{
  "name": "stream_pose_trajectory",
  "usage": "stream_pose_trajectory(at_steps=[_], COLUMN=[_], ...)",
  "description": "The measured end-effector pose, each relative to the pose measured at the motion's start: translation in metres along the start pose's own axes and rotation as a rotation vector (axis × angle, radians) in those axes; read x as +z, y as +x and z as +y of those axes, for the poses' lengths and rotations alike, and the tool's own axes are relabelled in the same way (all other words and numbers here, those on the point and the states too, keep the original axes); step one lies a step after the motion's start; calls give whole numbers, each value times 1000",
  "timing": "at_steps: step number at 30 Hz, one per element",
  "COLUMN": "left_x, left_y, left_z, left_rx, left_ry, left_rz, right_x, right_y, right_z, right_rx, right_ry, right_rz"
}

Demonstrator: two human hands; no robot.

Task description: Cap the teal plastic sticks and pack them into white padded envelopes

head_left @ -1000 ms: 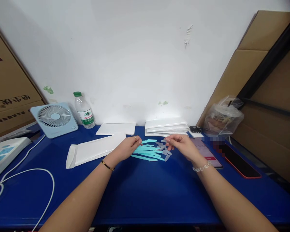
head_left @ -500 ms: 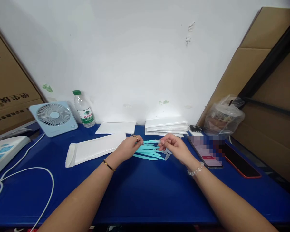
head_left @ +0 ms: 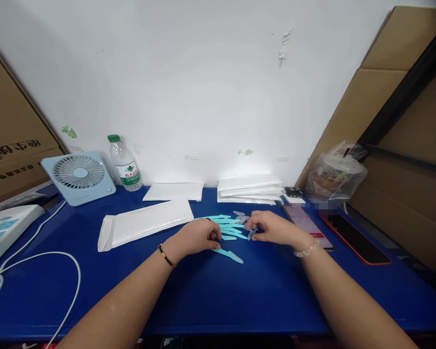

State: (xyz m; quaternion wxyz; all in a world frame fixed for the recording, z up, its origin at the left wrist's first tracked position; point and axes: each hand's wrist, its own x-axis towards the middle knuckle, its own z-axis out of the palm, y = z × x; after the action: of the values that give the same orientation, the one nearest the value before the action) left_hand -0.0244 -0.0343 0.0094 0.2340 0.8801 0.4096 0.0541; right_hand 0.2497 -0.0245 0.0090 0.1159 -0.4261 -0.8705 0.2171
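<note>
My left hand [head_left: 203, 236] is closed around the handle of a turquoise eyebrow razor [head_left: 231, 255], whose blade end points right, near the front of the pile. Behind it several more turquoise eyebrow razors [head_left: 229, 225] lie fanned out on the blue table. At their right ends is a small heap of clear plastic blade caps [head_left: 241, 216]. My right hand [head_left: 267, 228] is at this heap, thumb and fingers pinched on a clear blade cap [head_left: 252, 234]; the fingertips partly hide it.
A white padded envelope [head_left: 148, 223] lies left of the razors, with stacked white envelopes [head_left: 250, 186] along the wall. Two phones [head_left: 308, 225] rest at right near a bagged drink cup [head_left: 336, 177]. A fan [head_left: 80, 177], water bottle [head_left: 125, 165] and power strip [head_left: 7, 228] stand left.
The hands worked close together over the pile at a razor and a cap. Now my left hand has come nearer with a razor, and my right hand has lowered to the caps.
</note>
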Motion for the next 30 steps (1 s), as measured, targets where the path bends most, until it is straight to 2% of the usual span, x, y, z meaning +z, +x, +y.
stream_pose_trajectory(at_steps=[3,8,11,14,17,19,23,30], left_x=[-2,-2,0,-2,-8,-12,-17,-16], left_y=[3,5,6,6,5,4,1,2], left_z=[-3,-7,-7,-6,-3,-2,-3,-4], left_rx=[-14,-7,38,44,36,31,2,-33], left_ry=[145,213,285,342,265,161,20,-4], left_rz=[93,77,109,136,159,182,215,214], right_x=[5,7,4,3,6,9,13,14], right_y=[2,2,1,2,5,8,9,9], right_z=[-2,-6,-7,-8,-10,-12,-13,-17], right_rx=[-14,-4,35,53,65,75,87,87], right_ry=[-45,13,181,450,707,793,855,882], right_rz=[-35,-30,56,129,161,198,250,258])
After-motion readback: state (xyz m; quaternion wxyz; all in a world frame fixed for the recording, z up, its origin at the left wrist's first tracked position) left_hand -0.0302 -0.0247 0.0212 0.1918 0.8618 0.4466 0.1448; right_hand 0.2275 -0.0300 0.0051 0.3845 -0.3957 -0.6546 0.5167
